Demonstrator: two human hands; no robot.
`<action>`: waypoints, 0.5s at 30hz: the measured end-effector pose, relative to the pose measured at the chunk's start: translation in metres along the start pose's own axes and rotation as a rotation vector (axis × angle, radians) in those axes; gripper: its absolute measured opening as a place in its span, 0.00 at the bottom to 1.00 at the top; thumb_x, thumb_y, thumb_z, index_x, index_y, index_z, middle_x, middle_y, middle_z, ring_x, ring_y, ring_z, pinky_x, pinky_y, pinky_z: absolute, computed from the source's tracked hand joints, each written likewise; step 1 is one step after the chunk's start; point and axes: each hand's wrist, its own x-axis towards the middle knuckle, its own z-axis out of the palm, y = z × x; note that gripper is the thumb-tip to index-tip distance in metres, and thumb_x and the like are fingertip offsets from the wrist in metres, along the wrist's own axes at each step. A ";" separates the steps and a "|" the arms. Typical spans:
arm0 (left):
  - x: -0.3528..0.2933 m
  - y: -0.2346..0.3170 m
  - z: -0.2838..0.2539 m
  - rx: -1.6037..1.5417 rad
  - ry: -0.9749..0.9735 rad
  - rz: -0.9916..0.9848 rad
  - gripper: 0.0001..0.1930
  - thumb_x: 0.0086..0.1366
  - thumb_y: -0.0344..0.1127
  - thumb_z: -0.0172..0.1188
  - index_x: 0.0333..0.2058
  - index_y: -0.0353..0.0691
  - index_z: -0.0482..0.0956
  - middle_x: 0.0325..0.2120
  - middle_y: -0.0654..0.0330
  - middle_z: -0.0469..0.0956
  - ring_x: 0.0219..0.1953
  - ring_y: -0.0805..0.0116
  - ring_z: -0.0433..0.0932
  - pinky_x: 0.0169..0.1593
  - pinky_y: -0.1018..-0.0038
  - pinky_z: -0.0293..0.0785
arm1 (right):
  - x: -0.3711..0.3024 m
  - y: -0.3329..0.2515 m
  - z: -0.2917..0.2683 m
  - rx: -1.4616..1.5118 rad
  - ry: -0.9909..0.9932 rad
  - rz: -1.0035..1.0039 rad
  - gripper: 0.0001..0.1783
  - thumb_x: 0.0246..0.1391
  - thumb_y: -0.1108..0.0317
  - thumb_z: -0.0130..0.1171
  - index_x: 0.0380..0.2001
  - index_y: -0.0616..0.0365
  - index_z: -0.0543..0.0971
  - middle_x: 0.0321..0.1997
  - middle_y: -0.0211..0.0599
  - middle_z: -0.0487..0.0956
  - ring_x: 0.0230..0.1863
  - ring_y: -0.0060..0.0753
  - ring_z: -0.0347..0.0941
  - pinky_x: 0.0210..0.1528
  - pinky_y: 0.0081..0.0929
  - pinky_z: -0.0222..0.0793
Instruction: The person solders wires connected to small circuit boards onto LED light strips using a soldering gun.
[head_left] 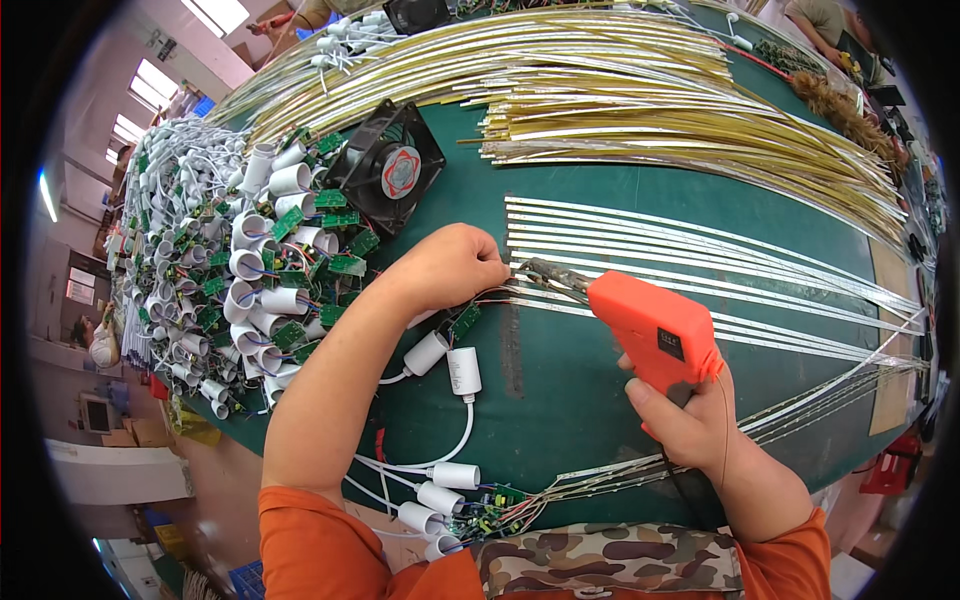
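Note:
My right hand (690, 425) grips an orange soldering gun (645, 315), whose tip points left at the near ends of white LED strips (700, 235) spread in a fan on the green table. Close to that tip, my left hand (455, 268) is closed in a pinch on a thin wire (492, 292); the fingertips partly hide it. The wire runs by a small green circuit board (464, 321) below this hand. Two white cylindrical caps, one a lamp cap (464, 371) with a white cable, lie just under the board.
A big heap of white caps (245, 265) with green boards covers the left side. Behind my left hand stands a black fan (392, 165). Bundled yellow and white strips (650, 110) lie across the back. Wired strips (620, 472) with caps rest along the front edge.

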 end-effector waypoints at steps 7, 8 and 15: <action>-0.001 0.004 -0.002 0.014 -0.001 -0.009 0.12 0.61 0.37 0.64 0.26 0.32 0.81 0.20 0.61 0.78 0.25 0.74 0.72 0.31 0.72 0.70 | 0.000 0.001 0.000 0.020 0.025 -0.059 0.25 0.52 0.71 0.62 0.54 0.61 0.72 0.44 0.39 0.80 0.42 0.33 0.77 0.48 0.31 0.71; -0.001 0.006 -0.002 0.015 -0.004 -0.018 0.12 0.61 0.37 0.64 0.26 0.32 0.80 0.20 0.61 0.78 0.25 0.74 0.72 0.31 0.72 0.70 | 0.000 0.001 -0.001 0.023 0.028 -0.059 0.25 0.52 0.71 0.62 0.54 0.61 0.72 0.44 0.39 0.80 0.42 0.33 0.77 0.48 0.31 0.71; -0.002 0.008 -0.002 0.003 -0.007 -0.020 0.12 0.60 0.37 0.65 0.26 0.33 0.80 0.20 0.62 0.77 0.24 0.75 0.72 0.31 0.72 0.70 | -0.002 0.003 -0.004 0.056 0.020 -0.061 0.24 0.53 0.71 0.62 0.54 0.62 0.72 0.44 0.39 0.80 0.41 0.31 0.76 0.48 0.30 0.71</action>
